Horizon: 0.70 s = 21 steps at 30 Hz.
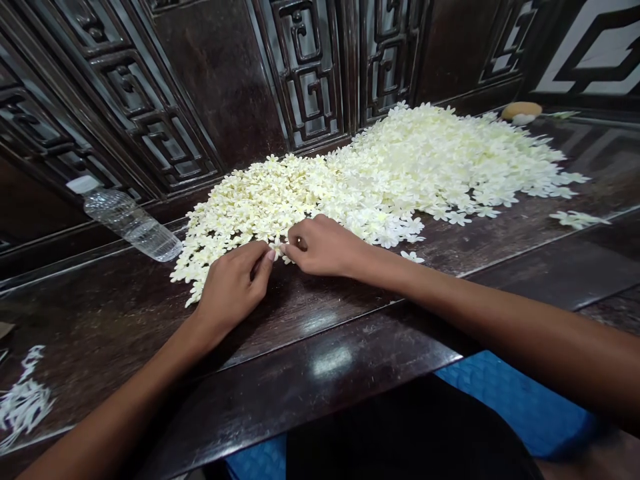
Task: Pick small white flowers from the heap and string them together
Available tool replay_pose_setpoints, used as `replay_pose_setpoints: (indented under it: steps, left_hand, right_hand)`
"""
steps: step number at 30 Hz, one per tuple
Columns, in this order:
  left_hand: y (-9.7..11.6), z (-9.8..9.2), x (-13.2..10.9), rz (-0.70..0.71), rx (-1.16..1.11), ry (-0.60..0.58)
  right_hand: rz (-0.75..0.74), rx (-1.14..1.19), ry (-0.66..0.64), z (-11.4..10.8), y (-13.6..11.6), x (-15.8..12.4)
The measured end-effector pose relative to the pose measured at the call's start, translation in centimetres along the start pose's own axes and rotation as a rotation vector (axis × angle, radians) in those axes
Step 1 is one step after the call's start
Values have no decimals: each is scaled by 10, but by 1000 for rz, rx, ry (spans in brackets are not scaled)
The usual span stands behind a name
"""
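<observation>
At the near edge of a heap of small white, five-petalled flowers (pixel 280 193), both of my hands work close together. My left hand (pixel 230 283) is closed, thumb and index finger pinched at a small white flower (pixel 277 246). From the other side my right hand (pixel 327 247) also pinches, its fingertips almost meeting the left ones at that same flower. The fingers partly cover what lies between them, so the exact grip is hard to see. Lower petals look yellowish on the left part of the heap and whiter on the right.
A clear plastic bottle (pixel 131 220) with a white cap lies tilted left of the heap. White strands (pixel 25 403) rest at far left. A yellowish oval object (pixel 521 109) sits behind right. Carved dark panels (pixel 310 80) rise behind the wooden surface (pixel 320 323). Blue material (pixel 515 393) shows below.
</observation>
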<state>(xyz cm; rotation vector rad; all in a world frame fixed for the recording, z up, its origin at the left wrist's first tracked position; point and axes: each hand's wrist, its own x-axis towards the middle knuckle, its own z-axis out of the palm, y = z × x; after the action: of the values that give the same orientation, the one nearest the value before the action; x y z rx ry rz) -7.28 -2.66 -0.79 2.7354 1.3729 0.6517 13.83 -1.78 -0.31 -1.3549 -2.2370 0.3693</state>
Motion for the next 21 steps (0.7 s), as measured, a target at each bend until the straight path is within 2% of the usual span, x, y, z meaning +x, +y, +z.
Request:
replay_pose_setpoints:
  steps: [4,7,11,15,21]
  left_hand:
    - [1,0,0,-3,4,-9]
    - [1,0,0,-19,22,-10]
    - [0,0,1,-93,17,-27]
    - [-2,1,2,-177,-26,-31]
    - [-2,1,2,-73,-45,-21]
  right_hand:
    - [-157,11,10,-7,4,-1]
    - [-209,-44,-4,-8,2,-1]
    - [-178,-91,-13,-7,-2,0]
    - [-113,-7,35,-8,-2,0]
    - [-81,10,64,-5,1,2]
